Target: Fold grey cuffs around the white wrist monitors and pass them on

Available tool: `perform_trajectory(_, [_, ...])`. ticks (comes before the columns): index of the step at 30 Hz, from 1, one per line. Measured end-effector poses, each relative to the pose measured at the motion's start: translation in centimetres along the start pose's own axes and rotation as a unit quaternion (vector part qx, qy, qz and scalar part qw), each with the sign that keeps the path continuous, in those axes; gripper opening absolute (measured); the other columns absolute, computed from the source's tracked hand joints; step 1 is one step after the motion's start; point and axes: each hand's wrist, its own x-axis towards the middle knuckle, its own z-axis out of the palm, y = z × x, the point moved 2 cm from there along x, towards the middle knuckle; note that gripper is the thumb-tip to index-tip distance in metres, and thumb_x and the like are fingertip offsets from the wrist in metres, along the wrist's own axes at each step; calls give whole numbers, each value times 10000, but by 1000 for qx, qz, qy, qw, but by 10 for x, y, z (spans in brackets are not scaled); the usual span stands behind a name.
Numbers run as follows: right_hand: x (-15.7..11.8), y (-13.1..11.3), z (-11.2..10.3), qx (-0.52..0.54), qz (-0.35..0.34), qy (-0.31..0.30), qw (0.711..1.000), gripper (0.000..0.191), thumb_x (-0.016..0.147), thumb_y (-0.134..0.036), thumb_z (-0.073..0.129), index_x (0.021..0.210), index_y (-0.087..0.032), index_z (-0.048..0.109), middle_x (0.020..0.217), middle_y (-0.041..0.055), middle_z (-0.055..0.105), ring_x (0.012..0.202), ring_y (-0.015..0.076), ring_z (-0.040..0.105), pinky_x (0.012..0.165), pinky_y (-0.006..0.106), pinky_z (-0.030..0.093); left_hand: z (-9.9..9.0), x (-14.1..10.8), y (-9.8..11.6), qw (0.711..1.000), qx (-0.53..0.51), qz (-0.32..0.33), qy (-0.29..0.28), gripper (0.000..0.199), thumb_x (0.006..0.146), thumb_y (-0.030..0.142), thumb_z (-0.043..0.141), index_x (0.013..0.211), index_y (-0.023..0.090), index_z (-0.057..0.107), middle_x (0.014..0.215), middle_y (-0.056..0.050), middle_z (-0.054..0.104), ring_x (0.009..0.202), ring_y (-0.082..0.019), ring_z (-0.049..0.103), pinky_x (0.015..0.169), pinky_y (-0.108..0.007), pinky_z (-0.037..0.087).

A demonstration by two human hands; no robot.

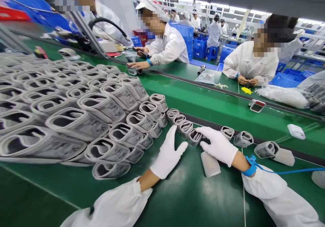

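Note:
My left hand [169, 154], in a white glove, is held over the green table with its thumb and fingers apart and nothing between them. To its right, my right hand [219, 145], also gloved, has its fingertips and thumb around the near right side of a rolled grey cuff [194, 138]. That cuff stands at the near end of a short row of rolled cuffs [179, 119]. Below my right hand lies a flat pale-grey piece [211, 165]. A large stacked heap of rolled grey cuffs [101, 101] fills the left side.
More rolled cuffs [243, 139] lie along the dark rail at right, beside a white device [296, 131]. A blue wrist strap cord [291, 171] runs right from my wrist. Across the green conveyor [198, 96], co-workers in white sit near plastic bags [281, 96].

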Motion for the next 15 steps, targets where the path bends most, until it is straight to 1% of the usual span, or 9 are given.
perform_trajectory(2, [-6,-6,6,7,-6,-16,1000,588,878,-157,586,1464,-203,569,1457,90,616,1333,272,604,1163,471,487,2,6,1,998,-63,7,-3,703,1036,524,398,1633,189,237,1691,-187,320,1564,-303,329,1280,-532,286])
perform_trajectory(4, [-10,-14,11,-15,-6,-36,999,609,876,-167,593,1481,-225,556,1484,91,594,1319,296,611,1135,490,503,0,8,3,994,-105,7,-8,705,1038,550,372,1633,196,236,1697,-174,315,1562,-291,335,1284,-518,276])
perform_trajectory(7, [-12,-27,14,-35,-24,-69,997,610,877,-174,589,1482,-251,553,1500,86,579,1281,305,630,1105,486,517,-6,6,6,989,-148,-26,-15,759,1001,589,455,1624,208,252,1680,-166,356,1534,-298,387,1277,-518,287])
perform_trajectory(11, [-13,-40,9,4,-81,-119,990,610,874,-160,599,1469,-283,550,1450,54,614,1255,269,639,1094,436,515,-10,-2,12,981,-173,-83,-16,797,937,575,588,1605,245,305,1587,-137,503,1459,-315,493,1232,-513,372])
perform_trajectory(13, [-14,-43,6,32,-95,-142,985,654,867,-146,609,1494,-308,516,1437,34,622,1264,246,633,1092,401,513,-11,-6,14,982,-165,-92,-1,781,924,549,628,1590,260,342,1575,-120,519,1447,-314,504,1222,-500,388])
perform_trajectory(15, [-16,-44,5,56,-97,-154,982,702,863,-143,617,1528,-313,469,1484,32,588,1290,241,618,1090,385,513,-12,-8,16,982,-163,-96,20,734,930,518,640,1572,276,380,1570,-100,525,1436,-302,512,1220,-481,392])
